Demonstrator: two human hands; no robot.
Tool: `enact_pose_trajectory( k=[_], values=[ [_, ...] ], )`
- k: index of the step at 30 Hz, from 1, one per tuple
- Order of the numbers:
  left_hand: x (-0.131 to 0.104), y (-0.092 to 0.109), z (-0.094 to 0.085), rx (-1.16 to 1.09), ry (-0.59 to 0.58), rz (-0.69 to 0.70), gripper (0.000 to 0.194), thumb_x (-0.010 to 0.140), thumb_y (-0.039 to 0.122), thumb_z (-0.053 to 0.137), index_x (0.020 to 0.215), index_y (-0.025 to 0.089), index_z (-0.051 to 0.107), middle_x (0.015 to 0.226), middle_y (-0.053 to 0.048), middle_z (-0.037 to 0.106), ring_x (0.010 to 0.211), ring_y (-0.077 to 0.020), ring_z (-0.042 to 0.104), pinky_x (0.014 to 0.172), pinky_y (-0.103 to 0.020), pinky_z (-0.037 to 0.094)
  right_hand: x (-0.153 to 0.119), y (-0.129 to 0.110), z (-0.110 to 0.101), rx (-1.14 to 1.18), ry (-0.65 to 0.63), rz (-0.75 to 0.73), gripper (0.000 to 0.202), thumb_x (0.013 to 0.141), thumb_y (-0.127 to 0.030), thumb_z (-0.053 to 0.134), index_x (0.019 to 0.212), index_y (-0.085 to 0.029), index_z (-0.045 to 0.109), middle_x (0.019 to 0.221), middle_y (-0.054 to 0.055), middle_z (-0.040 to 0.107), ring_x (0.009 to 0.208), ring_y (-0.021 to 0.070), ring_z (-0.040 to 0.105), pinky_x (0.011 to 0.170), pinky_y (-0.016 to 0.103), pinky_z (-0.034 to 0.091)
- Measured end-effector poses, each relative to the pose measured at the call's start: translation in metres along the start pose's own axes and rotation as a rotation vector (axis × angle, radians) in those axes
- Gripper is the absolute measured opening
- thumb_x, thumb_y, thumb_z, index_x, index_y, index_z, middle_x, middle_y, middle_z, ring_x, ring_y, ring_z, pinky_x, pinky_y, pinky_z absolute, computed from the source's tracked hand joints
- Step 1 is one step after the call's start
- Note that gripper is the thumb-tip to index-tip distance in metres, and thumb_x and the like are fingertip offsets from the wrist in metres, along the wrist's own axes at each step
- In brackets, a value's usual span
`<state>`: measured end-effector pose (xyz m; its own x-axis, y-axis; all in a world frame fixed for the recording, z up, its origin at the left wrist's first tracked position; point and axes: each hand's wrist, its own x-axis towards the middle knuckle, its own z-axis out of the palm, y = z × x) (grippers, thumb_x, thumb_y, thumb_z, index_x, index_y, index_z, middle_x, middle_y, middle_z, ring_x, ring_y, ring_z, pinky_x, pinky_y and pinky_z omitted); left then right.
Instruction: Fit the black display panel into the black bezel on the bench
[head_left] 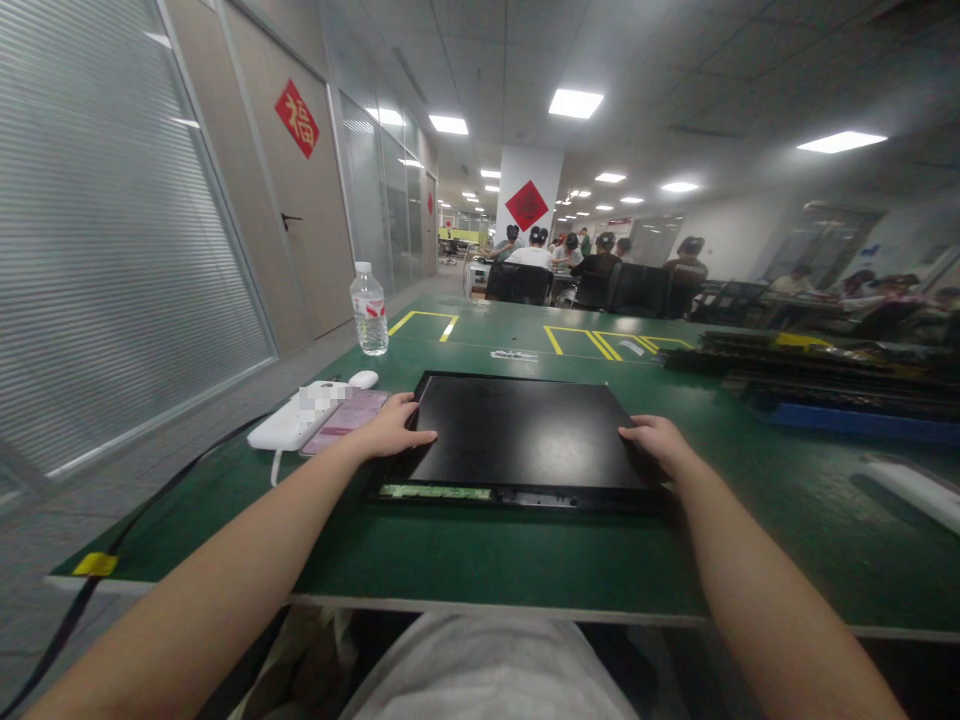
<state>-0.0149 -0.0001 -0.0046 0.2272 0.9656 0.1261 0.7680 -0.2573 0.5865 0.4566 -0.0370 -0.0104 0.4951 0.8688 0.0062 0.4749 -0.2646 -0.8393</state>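
While bare green counter (pixel 525 560) stretches toward the lower edge, the black panel (pixel 517 435) lies mid-frame; left hand (pixel 390 430) and right hand (pixel 656 440) rest open on its sides.

Rectangular ceiling panels (pixel 575 103) give even, fairly bright light, trailing off down the long room. The black panel (pixel 525 435) on the bench (pixel 465 560) carries a soft sheen of reflected glare (no hard highlight). Shadows are faint. Straight lines bow strongly toward the edges, and the right side looks smeared; a small patch near the left hand (pixel 390 430) is pixelated.
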Motion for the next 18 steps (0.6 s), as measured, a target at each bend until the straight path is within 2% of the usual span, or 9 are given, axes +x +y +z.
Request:
enact_pose_trajectory(
  k=[6,18],
  values=[
    [-0.0004,0.0003,-0.0004,0.042,-0.014,-0.001,0.073,0.061,0.067,0.072,0.115,0.018,0.070,0.155,-0.019,0.046,0.147,-0.0435,0.037,0.122,-0.047,0.031,0.0011,-0.0008,0.0025,0.021,-0.038,-0.010,0.044,0.070,-0.025,0.082,0.113,-0.019,0.078,0.090,0.011,0.078,0.091,0.0279,0.073,0.077,0.035,0.057],
    [-0.0014,0.0014,-0.0018,0.027,-0.014,-0.012,0.071,0.062,0.063,0.074,0.116,0.017,0.071,0.155,-0.020,0.045,0.147,-0.0463,0.037,0.122,-0.050,0.031,0.0031,0.0014,0.0049,0.033,0.027,0.018,0.046,0.068,-0.021,0.083,0.114,-0.018,0.078,0.106,0.014,0.078,0.101,0.0284,0.072,0.087,0.035,0.056]
  ],
)
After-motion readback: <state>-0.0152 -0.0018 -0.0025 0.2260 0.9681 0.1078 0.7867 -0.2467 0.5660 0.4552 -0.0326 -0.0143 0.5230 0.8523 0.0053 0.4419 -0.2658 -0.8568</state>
